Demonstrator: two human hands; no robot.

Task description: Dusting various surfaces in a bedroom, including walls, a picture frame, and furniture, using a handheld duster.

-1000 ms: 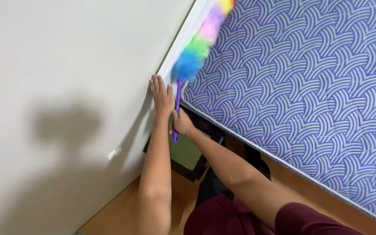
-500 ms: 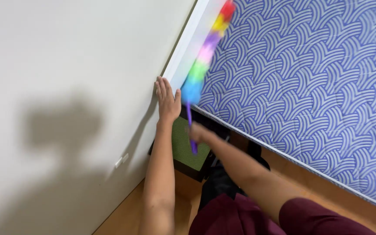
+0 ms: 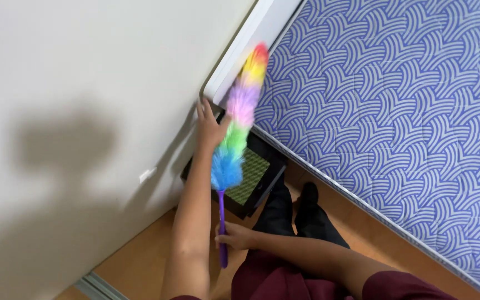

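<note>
At the centre of the frame the left hand [image 3: 211, 126] presses flat, fingers spread, against the white headboard edge [image 3: 234, 66] beside the cream wall [image 3: 73, 111]. Lower centre, the right hand [image 3: 234, 235] wraps its fingers around the purple plastic handle of a fluffy rainbow-coloured duster [image 3: 239, 119], whose head slants up alongside the blue wave-patterned mattress [image 3: 395, 122]. A black box with a green mesh top [image 3: 254, 175] sits on the wooden floor [image 3: 140, 261].

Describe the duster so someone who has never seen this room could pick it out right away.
Start at the blue wave-patterned mattress standing on edge against the white board. Along its left edge, beside the pale wall, runs the feather duster, its purple handle gripped by the right hand. Its fluffy head banded red, yellow, pink, green and blue is the only multicoloured thing there.
</note>
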